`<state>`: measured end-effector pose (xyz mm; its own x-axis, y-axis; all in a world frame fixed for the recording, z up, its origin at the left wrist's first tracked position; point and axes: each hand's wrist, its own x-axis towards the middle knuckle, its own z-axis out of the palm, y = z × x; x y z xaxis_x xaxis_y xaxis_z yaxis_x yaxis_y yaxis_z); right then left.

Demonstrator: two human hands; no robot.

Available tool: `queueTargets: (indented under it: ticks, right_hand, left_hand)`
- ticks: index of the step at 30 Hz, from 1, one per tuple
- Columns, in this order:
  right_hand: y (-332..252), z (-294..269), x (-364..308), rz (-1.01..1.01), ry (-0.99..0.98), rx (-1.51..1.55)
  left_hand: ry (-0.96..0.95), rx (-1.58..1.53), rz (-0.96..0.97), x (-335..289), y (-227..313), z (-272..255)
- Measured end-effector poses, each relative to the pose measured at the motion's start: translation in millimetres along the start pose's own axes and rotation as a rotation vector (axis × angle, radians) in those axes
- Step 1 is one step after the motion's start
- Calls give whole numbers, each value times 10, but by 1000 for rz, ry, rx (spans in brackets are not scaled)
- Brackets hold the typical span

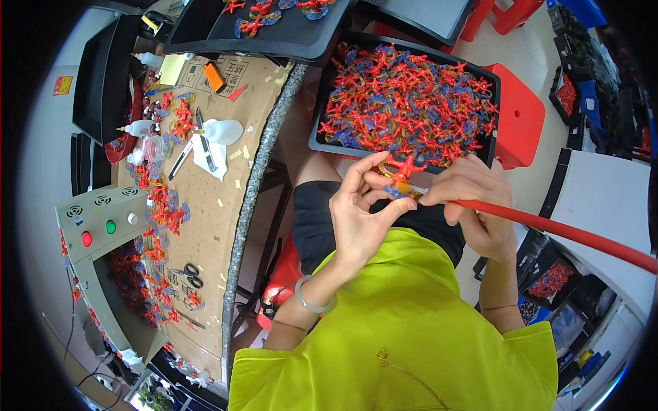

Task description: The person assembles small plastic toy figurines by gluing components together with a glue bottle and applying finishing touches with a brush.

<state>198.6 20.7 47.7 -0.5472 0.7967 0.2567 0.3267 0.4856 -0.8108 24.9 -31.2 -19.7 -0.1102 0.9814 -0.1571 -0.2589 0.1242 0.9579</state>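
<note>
Pinched between the thumb and fingers of my left hand (358,209) is a small toy figure (404,168), red on top with translucent yellow and blue parts below. My right hand (476,195) is closed around a long red rod-like tool (548,222). Its thin pale tip reaches the figure's lower part; whether it touches is hard to tell. Just beyond both hands, a black tray (317,133) holds a heap of similar red, yellow and blue figures (411,96).
On my left, a workbench (236,171) carries rows of figures, a white bottle (223,131), scissors (193,275) and a beige machine (103,226) with coloured buttons. Red stools (517,116) stand by the tray. Another black tray (288,34) overhangs the bench's far end.
</note>
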Motion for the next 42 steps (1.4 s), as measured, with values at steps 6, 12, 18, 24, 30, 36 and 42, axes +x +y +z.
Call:
queueTargets:
  ticks: [6, 12, 18, 24, 30, 36, 42]
  right_hand:
    - [241, 110, -43, 151, 493, 280]
    - [1230, 240, -193, 768, 76, -355]
    - [2063, 411, -412, 827, -100, -769]
    - [1275, 318, -88, 536, 327, -329]
    - [403, 378, 88, 472, 86, 549]
    - [418, 486, 109, 670, 114, 701]
    - [358, 506, 149, 699, 117, 732]
  left_hand:
    - [-38, -276, -227, 37, -25, -130]
    - [-79, -451, -242, 46, 92, -123]
    - [-47, -338, -199, 21, 59, -166]
    - [16, -151, -111, 3, 100, -110]
    - [-14, -116, -120, -3, 84, -34]
    - [-49, -204, -95, -17, 67, -33]
    - [-19, -258, -69, -46, 149, -24]
